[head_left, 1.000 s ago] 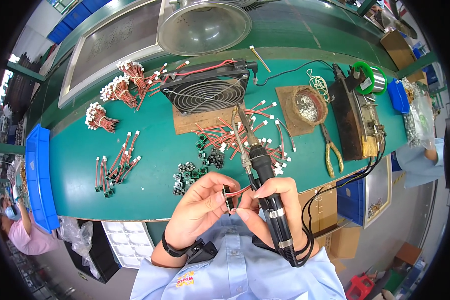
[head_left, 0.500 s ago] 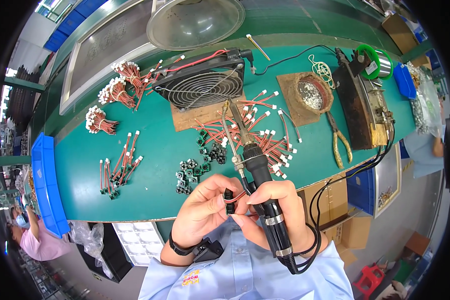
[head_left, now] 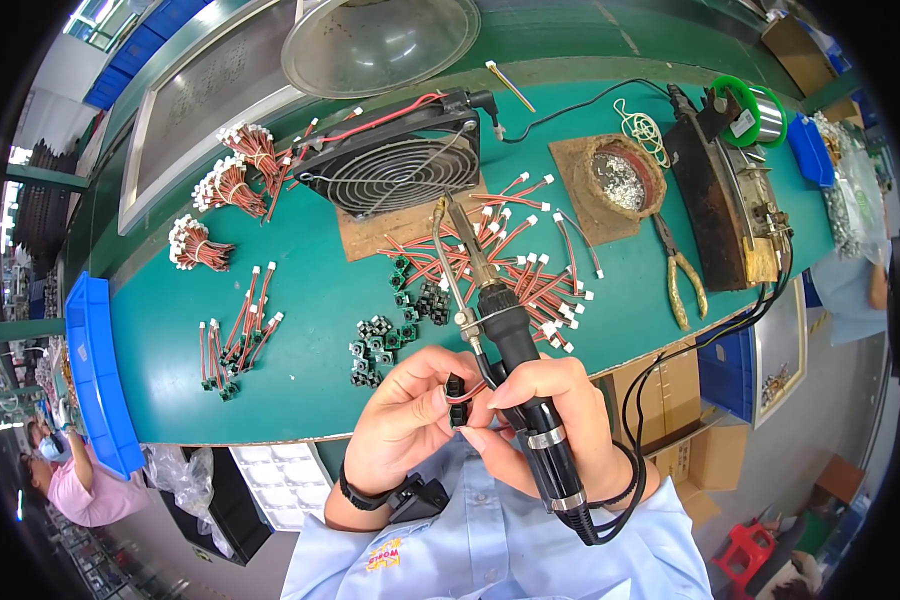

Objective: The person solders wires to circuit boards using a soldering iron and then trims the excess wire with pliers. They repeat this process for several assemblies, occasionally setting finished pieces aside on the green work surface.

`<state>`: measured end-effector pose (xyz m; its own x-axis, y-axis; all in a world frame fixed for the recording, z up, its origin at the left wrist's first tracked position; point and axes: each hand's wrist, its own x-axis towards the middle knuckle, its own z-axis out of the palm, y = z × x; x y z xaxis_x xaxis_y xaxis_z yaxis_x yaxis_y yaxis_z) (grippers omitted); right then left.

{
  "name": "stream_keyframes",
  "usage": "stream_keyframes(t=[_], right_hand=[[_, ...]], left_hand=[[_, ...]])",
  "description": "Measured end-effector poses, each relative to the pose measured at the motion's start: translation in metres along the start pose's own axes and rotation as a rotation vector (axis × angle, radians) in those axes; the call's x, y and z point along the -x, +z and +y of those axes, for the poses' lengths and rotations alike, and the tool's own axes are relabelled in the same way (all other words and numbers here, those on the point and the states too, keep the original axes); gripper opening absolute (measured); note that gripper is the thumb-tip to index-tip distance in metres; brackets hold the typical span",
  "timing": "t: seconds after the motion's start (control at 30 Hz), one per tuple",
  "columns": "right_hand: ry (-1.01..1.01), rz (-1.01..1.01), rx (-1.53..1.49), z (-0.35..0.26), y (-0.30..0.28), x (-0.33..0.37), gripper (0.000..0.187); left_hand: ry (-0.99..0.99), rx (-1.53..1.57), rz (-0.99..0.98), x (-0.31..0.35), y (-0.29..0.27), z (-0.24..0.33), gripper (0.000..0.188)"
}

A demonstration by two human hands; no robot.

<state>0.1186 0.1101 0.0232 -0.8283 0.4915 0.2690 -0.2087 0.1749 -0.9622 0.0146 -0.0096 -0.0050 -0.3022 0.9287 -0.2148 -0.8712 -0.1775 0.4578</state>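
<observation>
Close to my body, my left hand (head_left: 402, 402) pinches a small black part (head_left: 457, 412) between thumb and fingers. A red-and-black wire (head_left: 467, 396) crosses that part toward the fingertips of my right hand (head_left: 567, 400). My right hand is wrapped round a soldering iron (head_left: 513, 330) with a thin metal feed tube clamped along it. The iron's tip points away from me, near the fan and apart from the black part. Beyond my hands lie several small green-and-black parts (head_left: 375, 345) and a spread of loose red-and-black wires with white plugs (head_left: 542, 290).
A black fan (head_left: 400, 165) stands at the back. Wire bundles (head_left: 200, 243) and wired parts (head_left: 238, 350) lie left, beside a blue bin (head_left: 100, 370). Rightward are a round solder-waste pot (head_left: 625, 180), pliers (head_left: 682, 280), a dark iron stand (head_left: 715, 200) and a solder spool (head_left: 760, 115).
The whole view has shifted slightly. Both hands keep the same hold, with the black part and the soldering iron in nearly the same place.
</observation>
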Motion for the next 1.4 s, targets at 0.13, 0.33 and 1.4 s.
stream_keyframes(t=[0.13,0.33,1.4], right_hand=[[-0.053,-0.097,0.074,0.000,-0.004,-0.005,0.042],[-0.090,-0.095,0.104,-0.001,-0.005,-0.007,0.042],[0.132,-0.077,-0.030,0.000,-0.014,-0.007,0.037]], left_hand=[[0.011,-0.016,0.018,0.000,0.000,-0.001,0.022],[0.064,-0.084,0.026,0.000,0.000,-0.001,0.022],[0.155,-0.496,0.137,0.007,0.015,0.013,0.018]])
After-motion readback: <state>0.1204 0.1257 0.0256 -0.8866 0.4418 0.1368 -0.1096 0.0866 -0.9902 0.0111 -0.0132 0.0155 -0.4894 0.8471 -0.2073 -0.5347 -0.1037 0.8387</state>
